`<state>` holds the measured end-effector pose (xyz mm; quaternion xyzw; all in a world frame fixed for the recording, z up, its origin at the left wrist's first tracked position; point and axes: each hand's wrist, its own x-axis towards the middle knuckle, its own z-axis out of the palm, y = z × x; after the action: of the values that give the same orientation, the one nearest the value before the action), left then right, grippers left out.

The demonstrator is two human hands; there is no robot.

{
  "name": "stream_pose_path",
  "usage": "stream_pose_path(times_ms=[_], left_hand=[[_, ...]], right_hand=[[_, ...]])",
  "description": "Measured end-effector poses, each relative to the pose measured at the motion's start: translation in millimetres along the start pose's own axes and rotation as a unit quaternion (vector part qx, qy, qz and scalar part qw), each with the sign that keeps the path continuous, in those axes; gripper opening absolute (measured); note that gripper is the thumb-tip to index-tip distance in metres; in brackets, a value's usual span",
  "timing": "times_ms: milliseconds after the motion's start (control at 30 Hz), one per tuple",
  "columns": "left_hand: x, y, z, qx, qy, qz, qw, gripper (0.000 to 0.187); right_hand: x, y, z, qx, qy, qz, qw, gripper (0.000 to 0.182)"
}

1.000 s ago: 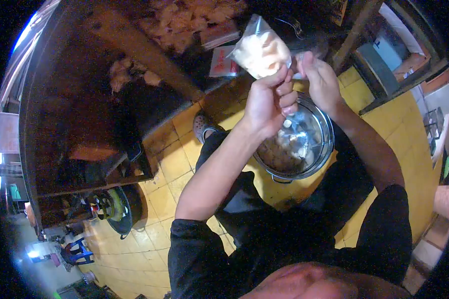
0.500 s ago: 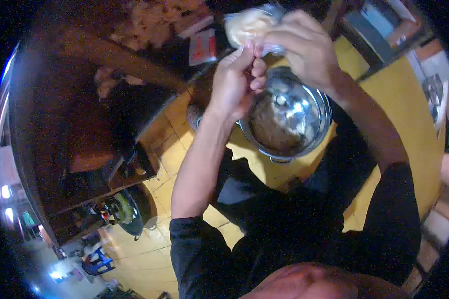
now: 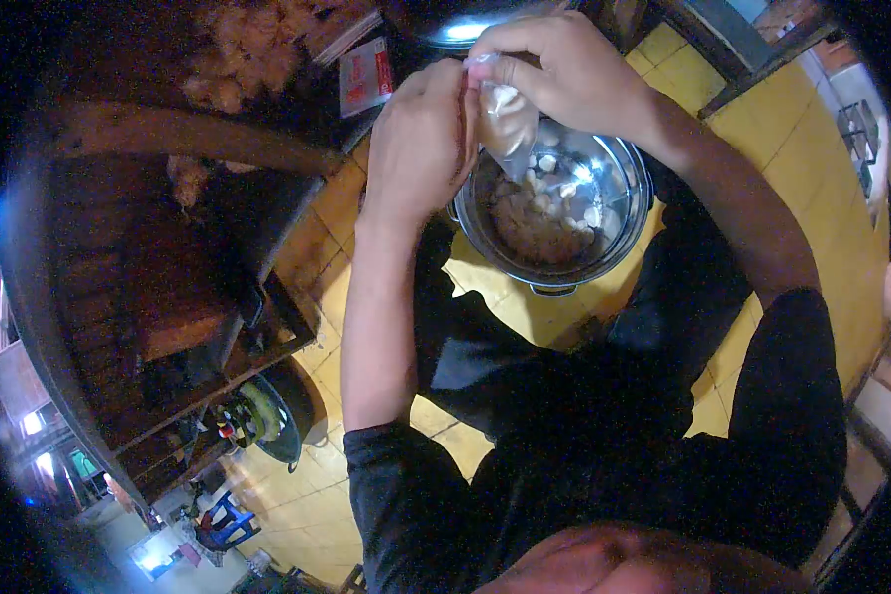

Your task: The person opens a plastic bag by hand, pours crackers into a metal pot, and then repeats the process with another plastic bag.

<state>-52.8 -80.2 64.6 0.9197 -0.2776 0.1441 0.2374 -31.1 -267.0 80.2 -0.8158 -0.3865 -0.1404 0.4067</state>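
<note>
A small clear plastic bag (image 3: 510,119) with pale cream contents hangs from both my hands over the far left part of a metal pot (image 3: 554,274). Closed fingers of my left hand (image 3: 421,139) grip the bag's top on the left; some of them are hidden behind the hand's back. On the other side my right hand (image 3: 579,74) pinches the top edge between thumb and fingers. Inside the pot, white chunks (image 3: 547,163) and a brownish layer lie at the bottom, under bright reflections. The pot stands on the floor between my legs.
A dark wooden bench (image 3: 208,129) with brown clumps (image 3: 238,59) and a red-and-white box (image 3: 366,77) is at the left. Lower left stand a dark basin (image 3: 285,426) with green items and a blue stool (image 3: 233,520). Yellow tiles (image 3: 792,168) cover the floor.
The bag has swung from above the pot's far edge to hanging downward between my hands. My left hand has turned and shifted left; my right hand has moved slightly left and up.
</note>
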Motion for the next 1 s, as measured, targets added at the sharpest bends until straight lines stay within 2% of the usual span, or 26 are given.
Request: stream_pose_path(times_ms=[33,100,167,200,267,300,333,367,433,467,500,533,633,667,700,733,800,867,933,1000], left_hand=[[1.4,0.2,1.3,0.004,0.023,0.023,0.999,0.018],[4.9,0.4,4.5,0.011,0.052,0.047,0.997,0.018],[6.5,-0.5,9.3,-0.092,0.113,0.065,0.987,0.020],[7.0,0.5,9.1,-0.089,0.117,0.067,0.987,0.020],[5.3,3.2,7.0,-0.161,0.127,0.010,0.979,0.024],[6.7,7.3,8.1,-0.192,0.144,-0.013,0.971,0.026],[5.2,7.9,7.8,-0.226,0.111,-0.041,0.967,0.019],[5.1,7.3,9.4,-0.266,0.113,-0.048,0.956,0.018],[6.2,9.4,12.9,-0.319,0.128,-0.044,0.938,0.019],[6.3,6.6,13.4,-0.314,0.127,-0.025,0.940,0.017],[6.8,7.2,14.4,-0.326,0.122,-0.045,0.936,0.016],[6.6,8.1,14.8,-0.338,0.117,-0.064,0.932,0.016],[9.0,1.1,13.2,-0.280,0.143,-0.022,0.949,0.012],[7.6,-1.4,12.4,-0.272,0.138,-0.014,0.952,0.012],[6.0,4.4,5.0,-0.242,0.124,-0.029,0.962,0.015],[7.8,7.2,4.7,-0.237,0.149,-0.021,0.960,0.016],[8.3,11.4,1.0,-0.232,0.170,-0.033,0.957,0.015],[10.0,12.7,-0.1,-0.225,0.181,-0.037,0.957,0.015],[8.8,13.2,0.8,-0.219,0.188,-0.046,0.956,0.015],[11.0,11.4,1.2,-0.240,0.216,-0.019,0.946,0.016]], right_hand=[[0.8,-2.7,-2.5,0.063,0.017,0.044,0.997,0.011],[-0.2,5.6,3.5,0.049,0.024,0.059,0.997,0.014],[-1.5,12.8,7.8,0.036,0.031,0.074,0.996,0.017],[-1.8,15.7,7.1,0.052,0.039,0.070,0.995,0.017],[-1.8,17.3,9.7,0.070,0.045,0.057,0.995,0.018],[-1.7,14.4,12.6,0.125,0.079,0.072,0.986,0.018],[0.1,10.6,14.4,0.179,0.113,0.085,0.974,0.018],[2.3,5.7,14.5,0.228,0.132,0.112,0.958,0.015],[3.1,7.9,14.1,0.233,0.139,0.106,0.957,0.014],[2.5,10.2,14.6,0.238,0.147,0.111,0.954,0.013],[1.1,9.9,15.4,0.183,0.158,0.109,0.964,0.016],[0.5,7.8,13.6,0.185,0.157,0.100,0.965,0.016],[1.7,3.8,9.7,0.077,0.131,0.045,0.987,0.022],[1.8,3.5,9.1,0.080,0.133,0.032,0.987,0.022],[1.8,3.4,8.0,0.115,0.114,0.078,0.984,0.022],[2.6,4.1,6.4,0.148,0.094,0.125,0.976,0.021],[4.9,6.9,5.9,0.132,0.092,0.109,0.981,0.019],[7.8,10.6,9.4,0.280,0.121,0.148,0.941,0.016],[8.0,6.5,11.1,0.291,0.124,0.141,0.938,0.013],[7.3,3.3,9.0,0.294,0.116,0.200,0.928,0.015]])
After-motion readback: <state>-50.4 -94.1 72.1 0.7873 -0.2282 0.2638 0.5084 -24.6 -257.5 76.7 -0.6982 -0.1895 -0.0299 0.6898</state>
